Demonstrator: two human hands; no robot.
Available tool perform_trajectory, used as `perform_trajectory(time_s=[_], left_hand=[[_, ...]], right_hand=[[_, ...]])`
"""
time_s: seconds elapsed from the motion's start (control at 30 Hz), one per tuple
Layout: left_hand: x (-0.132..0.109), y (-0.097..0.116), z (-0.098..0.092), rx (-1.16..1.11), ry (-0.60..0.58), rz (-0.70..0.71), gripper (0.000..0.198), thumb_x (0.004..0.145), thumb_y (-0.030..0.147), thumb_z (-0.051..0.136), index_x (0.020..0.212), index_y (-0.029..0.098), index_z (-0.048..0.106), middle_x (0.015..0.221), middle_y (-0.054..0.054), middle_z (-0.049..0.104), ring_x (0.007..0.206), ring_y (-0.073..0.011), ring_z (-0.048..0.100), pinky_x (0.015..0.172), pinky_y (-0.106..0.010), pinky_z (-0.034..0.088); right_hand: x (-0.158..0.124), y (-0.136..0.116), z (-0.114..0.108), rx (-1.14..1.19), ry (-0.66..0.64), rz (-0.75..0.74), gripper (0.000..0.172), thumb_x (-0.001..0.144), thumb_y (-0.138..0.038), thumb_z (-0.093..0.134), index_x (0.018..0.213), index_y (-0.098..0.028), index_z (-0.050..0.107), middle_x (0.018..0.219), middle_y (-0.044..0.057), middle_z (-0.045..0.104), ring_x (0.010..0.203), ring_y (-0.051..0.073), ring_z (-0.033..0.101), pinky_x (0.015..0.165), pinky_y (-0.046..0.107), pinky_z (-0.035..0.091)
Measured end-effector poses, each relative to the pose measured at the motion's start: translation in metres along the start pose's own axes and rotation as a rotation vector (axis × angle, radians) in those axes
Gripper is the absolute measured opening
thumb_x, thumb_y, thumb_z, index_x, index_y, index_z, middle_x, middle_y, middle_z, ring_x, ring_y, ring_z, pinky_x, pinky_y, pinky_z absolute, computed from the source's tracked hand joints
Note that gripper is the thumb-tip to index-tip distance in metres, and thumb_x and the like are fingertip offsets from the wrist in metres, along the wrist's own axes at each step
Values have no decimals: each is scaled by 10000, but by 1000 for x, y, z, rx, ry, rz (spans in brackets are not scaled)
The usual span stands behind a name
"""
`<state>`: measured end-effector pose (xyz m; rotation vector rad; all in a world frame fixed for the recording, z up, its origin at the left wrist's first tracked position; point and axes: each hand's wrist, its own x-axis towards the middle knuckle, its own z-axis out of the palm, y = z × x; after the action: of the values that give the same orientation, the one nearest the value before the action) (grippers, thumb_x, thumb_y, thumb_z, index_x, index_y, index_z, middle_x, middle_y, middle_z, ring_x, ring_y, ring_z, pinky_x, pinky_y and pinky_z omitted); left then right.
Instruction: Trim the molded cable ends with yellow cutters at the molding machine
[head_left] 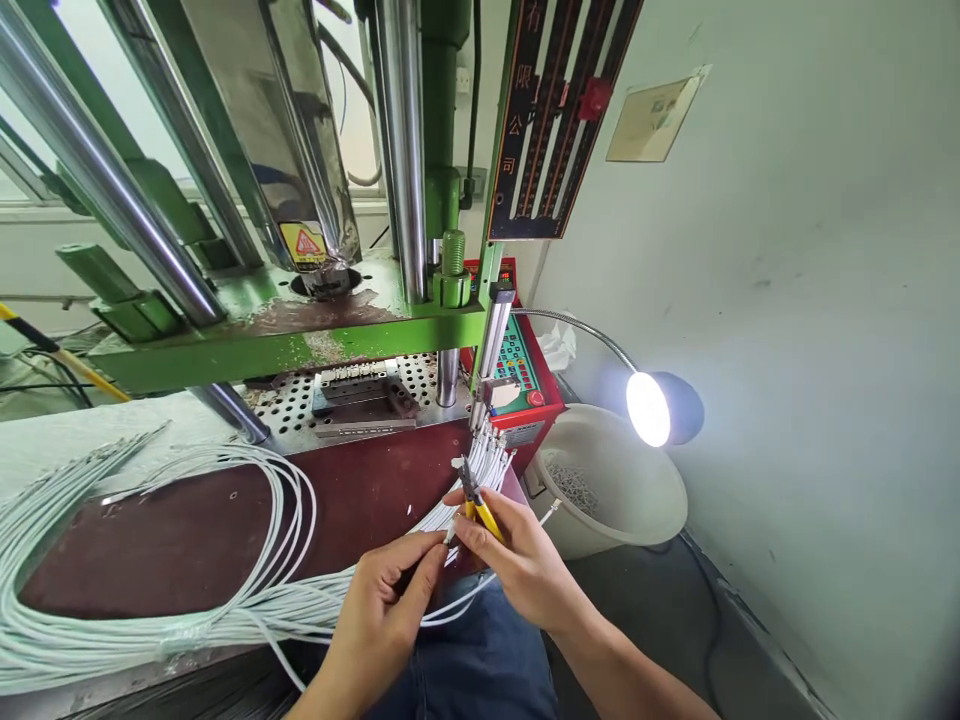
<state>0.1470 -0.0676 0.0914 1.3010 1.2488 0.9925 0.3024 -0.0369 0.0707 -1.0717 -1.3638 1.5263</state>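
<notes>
My left hand (394, 595) is closed, its thumb and fingers pinching a white cable near the end. Close beside it, my right hand (510, 550) grips yellow-handled cutting pliers (487, 518), whose dark jaws point up and away from me. The right thumb and fingertips also reach the cable end at the left hand. Past the pliers, a bundle of white cable ends with connectors (491, 450) lies over the table edge. A long coil of white cables (277, 610) spreads across the dark red tabletop (367, 490) to the left.
A green press (300, 350) stands ahead, with a metal mould (356, 390) on its perforated plate. To the right are a red control box (536, 365), a lit gooseneck lamp (649, 410) and a white bin (637, 500) with small scraps inside. A wall borders the right side.
</notes>
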Motion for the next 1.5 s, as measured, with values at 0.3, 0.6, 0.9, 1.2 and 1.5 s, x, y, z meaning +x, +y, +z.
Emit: perform_trajectory(time_s=[0.3, 0.6, 0.9, 1.2, 1.5], left_hand=[[-1, -4, -8, -156, -19, -152, 447, 787, 562, 657, 589, 172, 565, 522, 30, 406, 494, -94, 288, 465, -242, 200], [4, -13, -12, -393, 44, -310, 438, 700, 580, 742, 674, 159, 623, 465, 80, 337, 426, -44, 196, 425, -205, 100], [5, -9, -10, -382, -8, -313, 460, 677, 578, 760, 639, 152, 591, 473, 75, 376, 412, -28, 197, 406, -199, 90], [7, -11, -9, -354, -19, -330, 448, 693, 570, 738, 631, 160, 568, 464, 74, 372, 413, -36, 190, 401, -207, 89], [7, -8, -11, -278, -43, -293, 419, 750, 553, 686, 650, 164, 570, 480, 84, 313, 446, -51, 181, 411, -206, 108]], right_hand=[[-9, 0, -6, -495, 68, -249, 349, 944, -398, 559, 1218, -186, 608, 951, 63, 650, 858, 181, 601, 780, 320, 517], [-25, -10, -32, -1394, 113, -597, 383, 917, -187, 556, 1299, -159, 563, 1047, 124, 633, 981, 263, 573, 902, 470, 497], [-20, -13, -26, -1415, 88, -694, 420, 923, -158, 532, 1343, -176, 544, 1027, 102, 639, 970, 249, 567, 907, 462, 477], [-15, -8, -36, -1543, 38, -737, 491, 923, -114, 504, 1412, -158, 497, 999, 107, 638, 937, 260, 544, 901, 478, 443], [-14, -2, -37, -1541, 15, -709, 489, 936, -139, 508, 1424, -156, 483, 971, 103, 631, 853, 242, 560, 798, 428, 474]])
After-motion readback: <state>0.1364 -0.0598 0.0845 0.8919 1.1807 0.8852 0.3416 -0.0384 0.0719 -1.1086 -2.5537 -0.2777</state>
